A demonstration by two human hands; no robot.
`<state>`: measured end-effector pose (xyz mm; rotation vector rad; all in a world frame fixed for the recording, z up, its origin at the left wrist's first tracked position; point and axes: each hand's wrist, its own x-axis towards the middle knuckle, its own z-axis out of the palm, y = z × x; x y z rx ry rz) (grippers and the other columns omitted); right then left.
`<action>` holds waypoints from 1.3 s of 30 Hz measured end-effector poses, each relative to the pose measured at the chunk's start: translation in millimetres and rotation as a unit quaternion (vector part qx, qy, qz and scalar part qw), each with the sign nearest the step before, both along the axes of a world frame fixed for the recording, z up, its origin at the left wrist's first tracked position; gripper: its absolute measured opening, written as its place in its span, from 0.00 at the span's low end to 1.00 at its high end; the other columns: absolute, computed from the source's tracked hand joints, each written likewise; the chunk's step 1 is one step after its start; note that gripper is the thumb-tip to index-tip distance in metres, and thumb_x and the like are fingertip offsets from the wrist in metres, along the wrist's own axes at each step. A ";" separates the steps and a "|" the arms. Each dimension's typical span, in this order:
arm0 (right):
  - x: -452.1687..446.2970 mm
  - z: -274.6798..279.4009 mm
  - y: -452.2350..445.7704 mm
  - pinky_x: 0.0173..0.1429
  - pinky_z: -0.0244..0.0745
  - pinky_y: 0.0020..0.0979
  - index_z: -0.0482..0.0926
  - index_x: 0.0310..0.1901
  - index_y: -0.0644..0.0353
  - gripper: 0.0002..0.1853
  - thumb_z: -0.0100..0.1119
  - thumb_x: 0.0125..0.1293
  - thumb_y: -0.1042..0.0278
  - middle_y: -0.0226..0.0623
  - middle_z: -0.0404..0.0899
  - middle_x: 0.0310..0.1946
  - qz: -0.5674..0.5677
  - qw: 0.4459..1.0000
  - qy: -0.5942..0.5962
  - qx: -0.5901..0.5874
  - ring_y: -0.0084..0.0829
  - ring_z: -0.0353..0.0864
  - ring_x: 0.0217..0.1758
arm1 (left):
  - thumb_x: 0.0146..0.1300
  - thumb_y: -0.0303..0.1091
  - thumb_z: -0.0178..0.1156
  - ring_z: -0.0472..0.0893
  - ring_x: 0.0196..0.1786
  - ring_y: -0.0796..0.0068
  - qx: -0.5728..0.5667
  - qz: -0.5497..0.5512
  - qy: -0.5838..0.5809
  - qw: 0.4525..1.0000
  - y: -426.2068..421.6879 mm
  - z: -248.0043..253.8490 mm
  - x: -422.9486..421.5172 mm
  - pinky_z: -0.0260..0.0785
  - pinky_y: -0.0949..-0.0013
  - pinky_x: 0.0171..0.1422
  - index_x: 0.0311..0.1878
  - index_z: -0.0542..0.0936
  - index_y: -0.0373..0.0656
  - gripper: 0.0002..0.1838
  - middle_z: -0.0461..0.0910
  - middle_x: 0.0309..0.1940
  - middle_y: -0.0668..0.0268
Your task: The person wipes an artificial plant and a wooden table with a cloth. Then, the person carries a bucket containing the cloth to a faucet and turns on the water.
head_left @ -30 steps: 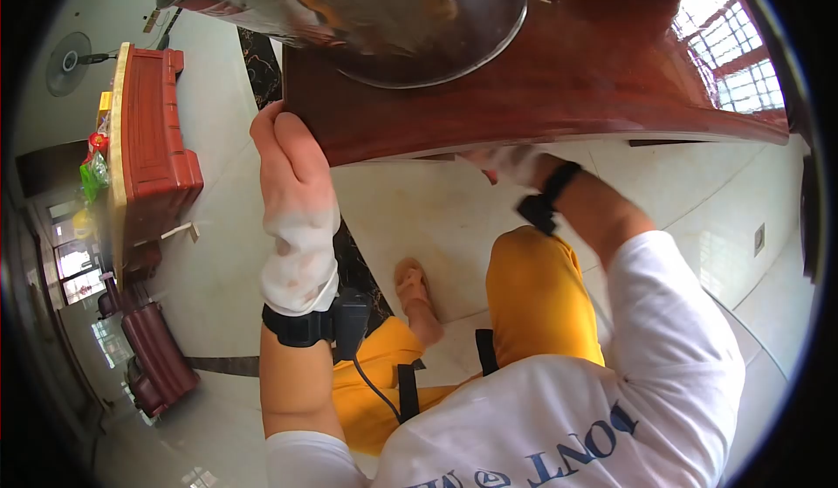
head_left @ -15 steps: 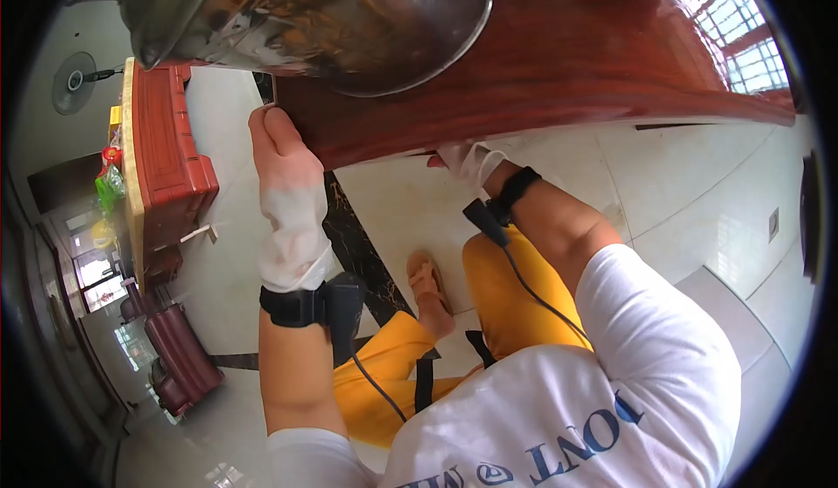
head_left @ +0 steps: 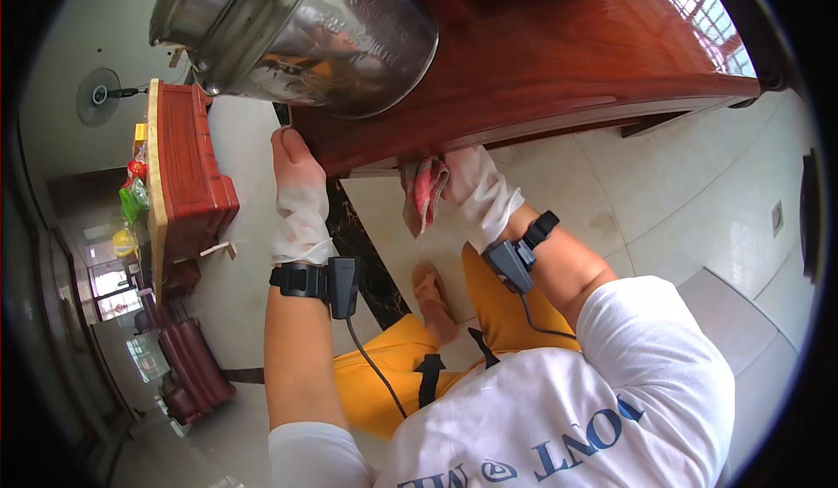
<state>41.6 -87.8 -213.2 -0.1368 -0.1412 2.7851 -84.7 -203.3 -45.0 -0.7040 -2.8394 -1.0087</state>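
My left hand (head_left: 299, 169), in a thin whitish translucent glove, is closed at the left corner of a glossy red-brown wooden table (head_left: 541, 43). Its fingers curl against the edge, with the tips partly hidden. My right hand (head_left: 471, 178), gloved the same way, is at the table's front edge and grips a red and grey cloth (head_left: 425, 193) that hangs down. Some of its fingers are hidden by the edge. On the tabletop, beyond my left hand, is a large shiny jar (head_left: 340, 38) with raised lettering; whether the dark shapes on it are contents or reflections, I cannot tell.
A red wooden cabinet (head_left: 185, 165) with a pale top and several small items stands to the left. Behind it are a fan (head_left: 99, 97) and a dark red sofa (head_left: 196, 361). Black straps with small devices and cables sit on both my wrists.
My right hand has come out from under the table's edge, bringing the cloth into view. The view has shifted, and the jar appears farther up and left. My left hand stays at the corner.
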 end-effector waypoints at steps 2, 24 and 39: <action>36.4 46.9 6.4 0.36 0.80 0.35 0.75 0.53 0.62 0.13 0.45 0.79 0.64 0.40 0.80 0.41 -0.245 0.846 -0.093 0.464 0.35 0.80 0.35 | 0.80 0.46 0.37 0.77 0.55 0.45 0.000 -0.010 0.008 1.000 -2.8 0.9 -9.3 0.67 0.56 0.63 0.59 0.74 0.35 0.24 0.79 0.52 0.46; 290.9 135.4 161.0 0.69 0.75 0.46 0.60 0.75 0.58 0.31 0.44 0.80 0.47 0.43 0.75 0.64 -0.514 0.785 -0.249 0.240 0.44 0.78 0.64 | 0.80 0.41 0.41 0.76 0.54 0.43 -0.184 -0.122 0.287 0.932 -44.0 -38.0 -68.5 0.69 0.57 0.61 0.52 0.75 0.35 0.19 0.79 0.52 0.48; 51.4 41.3 24.6 0.67 0.69 0.38 0.83 0.62 0.43 0.22 0.58 0.66 0.59 0.25 0.77 0.66 -0.577 0.113 -0.277 0.760 0.36 0.74 0.67 | 0.80 0.39 0.36 0.73 0.57 0.41 -0.164 -0.105 0.129 0.972 -25.7 -17.3 -37.0 0.66 0.56 0.62 0.55 0.71 0.34 0.19 0.74 0.55 0.45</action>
